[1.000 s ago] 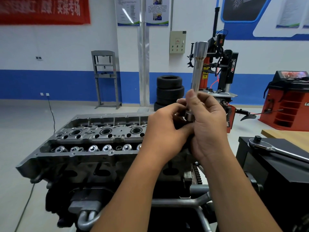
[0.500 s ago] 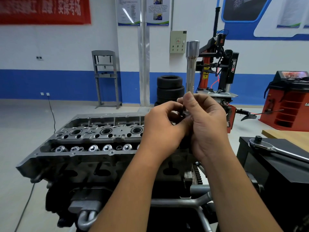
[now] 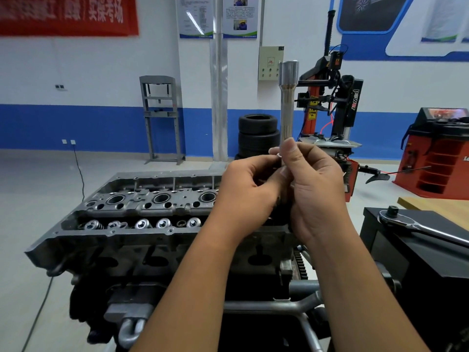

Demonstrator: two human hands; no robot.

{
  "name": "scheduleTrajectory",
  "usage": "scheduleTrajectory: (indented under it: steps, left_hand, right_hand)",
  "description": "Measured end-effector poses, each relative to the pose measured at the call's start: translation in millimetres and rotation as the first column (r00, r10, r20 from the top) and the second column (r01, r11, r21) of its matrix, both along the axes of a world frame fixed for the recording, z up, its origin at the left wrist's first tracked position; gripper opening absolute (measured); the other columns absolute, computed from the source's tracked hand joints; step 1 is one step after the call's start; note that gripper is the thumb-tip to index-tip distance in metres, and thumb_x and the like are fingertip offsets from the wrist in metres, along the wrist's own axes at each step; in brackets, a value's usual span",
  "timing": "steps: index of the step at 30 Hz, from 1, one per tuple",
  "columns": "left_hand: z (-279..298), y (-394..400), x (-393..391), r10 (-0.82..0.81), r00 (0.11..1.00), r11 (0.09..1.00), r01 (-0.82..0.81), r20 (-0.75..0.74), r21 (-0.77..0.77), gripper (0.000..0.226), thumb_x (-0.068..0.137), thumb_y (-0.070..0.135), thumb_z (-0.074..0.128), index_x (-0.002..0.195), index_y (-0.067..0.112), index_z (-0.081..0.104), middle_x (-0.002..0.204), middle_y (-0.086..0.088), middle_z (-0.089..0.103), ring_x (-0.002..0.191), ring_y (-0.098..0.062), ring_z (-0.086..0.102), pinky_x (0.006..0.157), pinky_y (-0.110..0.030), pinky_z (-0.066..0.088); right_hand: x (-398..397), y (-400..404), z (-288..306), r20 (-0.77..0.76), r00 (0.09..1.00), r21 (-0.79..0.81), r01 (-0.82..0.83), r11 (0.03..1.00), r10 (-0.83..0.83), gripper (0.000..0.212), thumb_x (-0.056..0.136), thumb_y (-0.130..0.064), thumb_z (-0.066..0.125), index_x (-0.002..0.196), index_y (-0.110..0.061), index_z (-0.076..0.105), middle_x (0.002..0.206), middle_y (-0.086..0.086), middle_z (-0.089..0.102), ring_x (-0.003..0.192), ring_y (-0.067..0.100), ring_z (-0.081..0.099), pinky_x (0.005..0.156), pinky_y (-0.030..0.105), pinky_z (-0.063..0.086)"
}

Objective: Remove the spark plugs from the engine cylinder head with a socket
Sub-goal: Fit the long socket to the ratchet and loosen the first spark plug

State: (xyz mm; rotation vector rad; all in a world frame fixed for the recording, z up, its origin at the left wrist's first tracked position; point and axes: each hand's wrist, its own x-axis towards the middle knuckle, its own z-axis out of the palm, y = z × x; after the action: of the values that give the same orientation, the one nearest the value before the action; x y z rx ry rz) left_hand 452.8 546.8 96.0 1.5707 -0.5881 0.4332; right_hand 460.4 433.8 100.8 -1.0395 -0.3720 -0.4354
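A long silver socket [image 3: 287, 102] stands upright in front of me, wide end up. My right hand [image 3: 314, 189] grips its lower shaft, thumb and fingers curled round it. My left hand [image 3: 250, 189] curls against the socket's bottom end, fingertips on something small and metallic there; what it is stays hidden between the hands. Below and to the left lies the grey engine cylinder head [image 3: 142, 212], with three round plug wells showing along its top and a row of valve springs in front. The head's right end is hidden behind my hands.
A ratchet wrench [image 3: 416, 226] lies on a black cabinet [image 3: 406, 252] at my right, beside a wooden bench top [image 3: 441, 208]. Stacked tyres [image 3: 257, 133], a tyre changer [image 3: 330, 102], a red wheel balancer [image 3: 441, 153] and a grey press frame [image 3: 160, 118] stand behind.
The socket has shifted left and tilted from leaning right to nearly vertical. Both hands stayed together at its lower end, with the fingers working slightly.
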Motion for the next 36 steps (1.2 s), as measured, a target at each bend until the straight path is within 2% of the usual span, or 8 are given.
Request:
scheduleTrajectory:
  steps: [4, 9, 13, 16, 21, 27, 29, 36]
  left_hand:
    - [1.9, -0.5, -0.8, 0.007, 1.000, 1.000, -0.007, -0.019, -0.005, 0.022, 0.102, 0.012, 0.069, 0.103, 0.033, 0.076, 0.102, 0.007, 0.080, 0.091, -0.001, 0.074, 0.073, -0.017, 0.056]
    - [-0.7, -1.0, 2.3, 0.135, 0.991, 0.991, -0.135, -0.013, 0.003, 0.011, 0.089, 0.021, 0.084, 0.092, 0.026, 0.075, 0.087, 0.008, 0.079, 0.082, -0.007, 0.075, 0.071, -0.020, 0.060]
    - [0.1, 0.8, 1.2, 0.002, 1.000, 1.000, -0.002, -0.017, 0.016, 0.015, 0.101, 0.016, 0.070, 0.113, 0.021, 0.078, 0.103, 0.005, 0.080, 0.099, -0.009, 0.076, 0.080, -0.021, 0.061]
    - [1.4, 1.1, 0.4, -0.011, 1.000, 1.000, 0.011, -0.019, 0.000, 0.018, 0.103, 0.012, 0.066, 0.111, 0.025, 0.077, 0.104, 0.005, 0.080, 0.100, -0.005, 0.075, 0.080, -0.016, 0.058]
    - [-1.9, -1.5, 4.6, 0.141, 0.990, 0.990, -0.141, 0.013, -0.023, 0.013, 0.089, 0.014, 0.084, 0.100, 0.021, 0.079, 0.090, 0.004, 0.081, 0.087, -0.010, 0.077, 0.079, -0.029, 0.064]
    - [0.2, 0.2, 0.3, 0.030, 1.000, 0.998, -0.029, 0.005, -0.060, 0.019, 0.101, 0.010, 0.070, 0.108, 0.025, 0.079, 0.098, 0.007, 0.082, 0.092, -0.006, 0.077, 0.073, -0.017, 0.059]
    - [0.9, 0.3, 0.4, 0.051, 0.999, 0.996, -0.051, 0.007, -0.071, 0.019, 0.098, 0.009, 0.072, 0.104, 0.026, 0.079, 0.098, 0.008, 0.081, 0.092, -0.004, 0.077, 0.075, -0.015, 0.058]
    - [0.2, 0.3, -0.3, 0.102, 0.995, 0.992, -0.100, 0.022, -0.075, 0.012, 0.092, 0.019, 0.080, 0.098, 0.028, 0.078, 0.093, 0.010, 0.081, 0.090, -0.005, 0.077, 0.074, -0.018, 0.060]
  right_hand:
    - [0.8, 0.1, 1.5, -0.022, 1.000, -0.003, -0.006, 1.000, 0.006, 0.040, 0.084, -0.042, 0.069, 0.092, -0.003, 0.073, 0.092, 0.021, 0.072, 0.092, 0.040, 0.073, 0.087, 0.066, 0.058]
    - [-1.5, -0.1, 1.4, 0.015, 1.000, 0.017, -0.016, 1.000, 0.016, 0.033, 0.073, -0.033, 0.081, 0.092, -0.010, 0.069, 0.090, 0.012, 0.071, 0.088, 0.032, 0.071, 0.088, 0.069, 0.056]
    - [-0.8, 0.7, 1.6, 0.043, 0.999, -0.010, -0.017, 1.000, 0.017, 0.027, 0.079, -0.032, 0.075, 0.091, -0.009, 0.069, 0.088, 0.012, 0.071, 0.088, 0.033, 0.070, 0.092, 0.067, 0.056]
    - [0.0, 2.8, 2.4, 0.044, 0.999, 0.008, -0.021, 1.000, 0.021, 0.024, 0.081, -0.033, 0.071, 0.086, -0.010, 0.073, 0.085, 0.011, 0.071, 0.088, 0.030, 0.068, 0.096, 0.065, 0.055]
    - [0.8, -0.1, 0.0, 0.038, 0.999, -0.028, -0.012, 1.000, 0.013, 0.028, 0.073, -0.028, 0.082, 0.091, -0.011, 0.069, 0.086, 0.010, 0.072, 0.084, 0.032, 0.072, 0.076, 0.048, 0.063]
    - [1.7, 1.8, 0.3, 0.040, 0.999, -0.038, -0.013, 0.999, 0.015, 0.025, 0.081, -0.034, 0.071, 0.087, -0.011, 0.075, 0.087, 0.011, 0.073, 0.087, 0.027, 0.072, 0.086, 0.047, 0.062]
    - [2.0, 2.1, 0.8, 0.039, 0.999, -0.025, -0.026, 0.999, 0.027, 0.022, 0.082, -0.036, 0.070, 0.081, -0.015, 0.077, 0.086, 0.011, 0.073, 0.086, 0.027, 0.071, 0.088, 0.049, 0.060]
    - [1.9, 1.2, 0.1, 0.032, 0.999, -0.030, 0.015, 0.999, -0.014, 0.035, 0.080, -0.037, 0.076, 0.094, -0.005, 0.071, 0.093, 0.016, 0.073, 0.094, 0.038, 0.073, 0.091, 0.060, 0.059]
